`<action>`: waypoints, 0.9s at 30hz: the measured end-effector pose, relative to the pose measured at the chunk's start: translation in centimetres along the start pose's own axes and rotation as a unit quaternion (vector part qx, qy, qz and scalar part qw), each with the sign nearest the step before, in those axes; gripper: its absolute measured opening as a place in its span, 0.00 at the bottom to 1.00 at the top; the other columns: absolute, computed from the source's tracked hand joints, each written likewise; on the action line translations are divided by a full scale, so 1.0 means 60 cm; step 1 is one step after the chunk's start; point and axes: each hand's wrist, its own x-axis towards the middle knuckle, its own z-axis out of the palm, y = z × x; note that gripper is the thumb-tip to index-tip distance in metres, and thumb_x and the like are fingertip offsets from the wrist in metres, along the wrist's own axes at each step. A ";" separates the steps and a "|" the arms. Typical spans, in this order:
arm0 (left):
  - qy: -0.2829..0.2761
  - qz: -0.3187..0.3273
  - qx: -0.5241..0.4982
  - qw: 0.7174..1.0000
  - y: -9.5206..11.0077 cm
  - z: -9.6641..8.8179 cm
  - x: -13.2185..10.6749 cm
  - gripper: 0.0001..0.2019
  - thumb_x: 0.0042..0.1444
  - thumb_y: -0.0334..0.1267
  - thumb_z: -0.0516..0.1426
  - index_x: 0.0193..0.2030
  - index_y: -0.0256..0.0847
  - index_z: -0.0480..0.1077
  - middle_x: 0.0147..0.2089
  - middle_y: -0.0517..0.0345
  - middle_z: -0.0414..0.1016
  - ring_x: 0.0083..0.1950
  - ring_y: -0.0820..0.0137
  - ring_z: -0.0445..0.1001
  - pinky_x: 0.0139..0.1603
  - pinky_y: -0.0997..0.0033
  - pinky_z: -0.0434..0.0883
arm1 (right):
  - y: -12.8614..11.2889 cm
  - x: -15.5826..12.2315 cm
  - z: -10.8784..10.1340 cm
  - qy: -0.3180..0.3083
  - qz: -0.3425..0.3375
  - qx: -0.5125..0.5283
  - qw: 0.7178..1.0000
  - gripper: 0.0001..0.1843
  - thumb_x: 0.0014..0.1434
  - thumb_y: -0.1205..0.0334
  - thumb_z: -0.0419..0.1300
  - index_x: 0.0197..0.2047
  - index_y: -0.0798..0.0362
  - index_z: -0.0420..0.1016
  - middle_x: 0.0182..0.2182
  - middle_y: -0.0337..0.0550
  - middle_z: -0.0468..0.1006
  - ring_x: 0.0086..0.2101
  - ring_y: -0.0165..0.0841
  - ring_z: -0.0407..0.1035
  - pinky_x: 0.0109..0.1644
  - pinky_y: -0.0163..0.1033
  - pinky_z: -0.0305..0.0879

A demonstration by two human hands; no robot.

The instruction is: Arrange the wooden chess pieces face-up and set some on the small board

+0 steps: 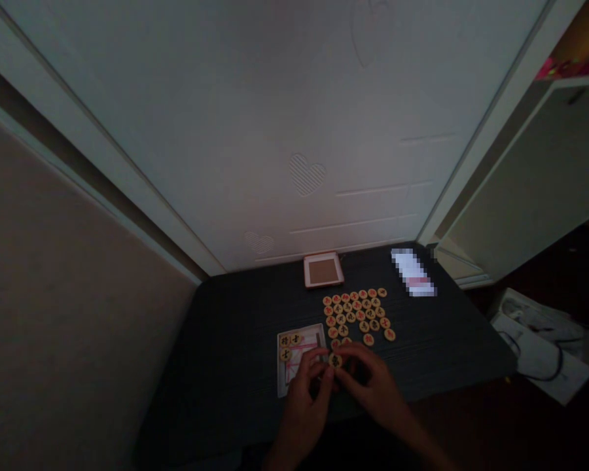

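Between the fingertips of both hands is a round Chinese chess piece (335, 361) with a dark character facing up. My left hand (308, 386) pinches its left edge, and my right hand (368, 378) grips the right edge. Under and left of my left hand lies a shallow white box (281, 376) holding a folded sheet with red lines (304, 353). In its upper left corner sit a few pieces with black characters (285, 354). Beyond my hands, rows of loose chess pieces (356, 305) with red or black characters lie flat; my fingers partly hide the nearest ones.
Everything stands on a dark table (235, 307) against a white panel with embossed hearts (307, 174). A box lid (323, 271) lies at the back, and a blurred-out white item (413, 272) is at the back right. A white box (544, 347) sits beyond the table's right edge.
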 end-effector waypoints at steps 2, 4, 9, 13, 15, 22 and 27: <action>-0.003 0.005 0.004 1.000 0.002 -0.001 0.000 0.16 0.67 0.48 0.56 0.56 0.45 0.70 0.46 0.52 0.83 0.43 0.62 0.82 0.51 0.63 0.77 | 0.003 0.001 0.002 0.001 0.034 0.031 0.999 0.13 0.63 0.54 0.66 0.50 0.47 0.80 0.46 0.46 0.83 0.39 0.36 0.78 0.42 0.39 0.77; -0.010 0.007 0.005 1.000 0.003 -0.002 0.002 0.14 0.67 0.47 0.56 0.55 0.45 0.71 0.48 0.52 0.83 0.44 0.62 0.82 0.52 0.63 0.76 | 0.005 0.000 0.002 -0.003 0.060 0.064 0.996 0.14 0.63 0.52 0.66 0.50 0.47 0.80 0.45 0.45 0.83 0.38 0.36 0.78 0.42 0.39 0.77; -0.012 0.012 0.009 1.000 0.001 -0.004 0.004 0.14 0.67 0.46 0.57 0.55 0.45 0.72 0.48 0.51 0.83 0.44 0.62 0.82 0.50 0.64 0.76 | 0.007 -0.005 0.000 -0.022 0.090 0.090 0.992 0.16 0.62 0.51 0.67 0.50 0.47 0.81 0.46 0.45 0.84 0.38 0.37 0.79 0.43 0.41 0.77; -0.010 0.010 0.015 1.000 0.000 -0.006 0.005 0.13 0.67 0.46 0.57 0.53 0.45 0.72 0.41 0.55 0.83 0.41 0.63 0.82 0.47 0.66 0.76 | 0.002 -0.005 -0.005 -0.038 0.094 0.083 0.991 0.16 0.64 0.50 0.66 0.52 0.45 0.83 0.47 0.45 0.85 0.43 0.41 0.79 0.50 0.45 0.76; -0.007 0.011 0.014 1.000 0.000 -0.006 0.006 0.12 0.67 0.46 0.57 0.52 0.45 0.72 0.38 0.57 0.83 0.41 0.64 0.81 0.45 0.67 0.75 | 0.000 -0.005 -0.007 -0.046 0.094 0.085 0.991 0.16 0.64 0.49 0.65 0.51 0.44 0.83 0.48 0.44 0.85 0.47 0.43 0.79 0.54 0.48 0.75; 0.028 0.013 0.018 0.999 0.001 -0.004 0.007 0.12 0.63 0.48 0.60 0.45 0.43 0.75 0.32 0.58 0.82 0.36 0.63 0.82 0.39 0.69 0.75 | -0.016 -0.006 -0.007 -0.067 0.093 0.085 0.990 0.15 0.67 0.50 0.63 0.52 0.42 0.83 0.48 0.42 0.85 0.49 0.43 0.79 0.57 0.49 0.73; 0.043 0.014 0.020 0.999 0.006 -0.003 0.007 0.14 0.65 0.49 0.59 0.43 0.41 0.78 0.31 0.57 0.82 0.31 0.65 0.79 0.33 0.71 0.73 | -0.031 -0.008 -0.001 -0.060 0.101 0.066 0.991 0.16 0.64 0.51 0.66 0.52 0.46 0.83 0.45 0.43 0.86 0.43 0.40 0.79 0.51 0.44 0.74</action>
